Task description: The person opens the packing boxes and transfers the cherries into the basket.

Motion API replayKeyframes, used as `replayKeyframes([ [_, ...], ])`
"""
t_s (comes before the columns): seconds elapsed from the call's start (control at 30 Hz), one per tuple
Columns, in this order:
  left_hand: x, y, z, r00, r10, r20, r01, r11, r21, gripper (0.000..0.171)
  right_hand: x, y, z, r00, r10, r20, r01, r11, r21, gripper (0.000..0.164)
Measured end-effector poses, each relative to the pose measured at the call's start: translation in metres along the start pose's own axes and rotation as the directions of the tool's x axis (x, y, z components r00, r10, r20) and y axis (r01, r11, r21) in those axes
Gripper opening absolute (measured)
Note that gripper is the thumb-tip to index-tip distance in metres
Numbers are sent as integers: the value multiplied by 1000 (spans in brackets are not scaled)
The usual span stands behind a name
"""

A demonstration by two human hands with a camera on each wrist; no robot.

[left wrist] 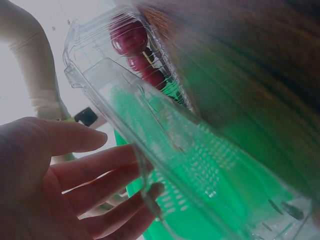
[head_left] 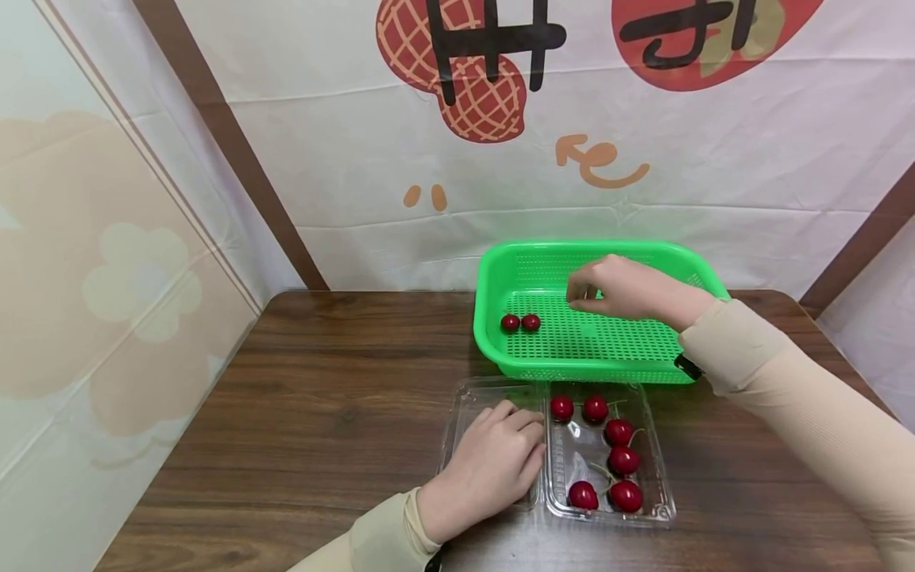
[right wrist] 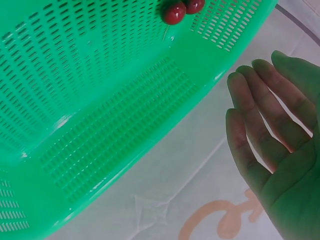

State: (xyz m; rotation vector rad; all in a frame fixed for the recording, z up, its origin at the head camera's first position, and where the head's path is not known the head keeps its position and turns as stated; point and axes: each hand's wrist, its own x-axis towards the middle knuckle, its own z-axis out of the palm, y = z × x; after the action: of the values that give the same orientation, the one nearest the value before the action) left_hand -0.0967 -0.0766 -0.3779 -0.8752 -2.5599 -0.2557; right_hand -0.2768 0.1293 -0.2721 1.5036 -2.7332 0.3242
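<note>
A green plastic basket [head_left: 600, 371] stands at the back of the table with two dark red cherries [head_left: 530, 322] near its left end. My right hand [head_left: 629, 287] hovers over the basket, loosely bent and holding nothing; the right wrist view shows its fingers [right wrist: 252, 112] apart from the rim. In front of the basket lies a clear hinged plastic box [head_left: 658, 477], opened out flat. Several cherries [head_left: 624, 460], some with stems, sit in its right half. My left hand [head_left: 493, 457] rests at the left half, its relaxed fingers [left wrist: 120, 159] touching the clear lid edge [left wrist: 150, 162].
The wooden table [head_left: 322, 413] extends left of the box and to the right of it. A printed white cloth [head_left: 343, 159] hangs just behind the basket, and another patterned panel [head_left: 107, 262] borders the table's left side.
</note>
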Motion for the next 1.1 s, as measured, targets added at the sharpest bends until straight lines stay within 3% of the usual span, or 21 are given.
replayKeyframes([
  [0.5,0,0,0,1000,1,-4,-1,1000,-1,15,-32,-3,0,997,-38,-67,37,999,-14,3],
  [1.1,1,0,0,1000,4,-9,-4,1000,5,15,-57,-24,0,985,-78,-156,67,995,-77,6],
])
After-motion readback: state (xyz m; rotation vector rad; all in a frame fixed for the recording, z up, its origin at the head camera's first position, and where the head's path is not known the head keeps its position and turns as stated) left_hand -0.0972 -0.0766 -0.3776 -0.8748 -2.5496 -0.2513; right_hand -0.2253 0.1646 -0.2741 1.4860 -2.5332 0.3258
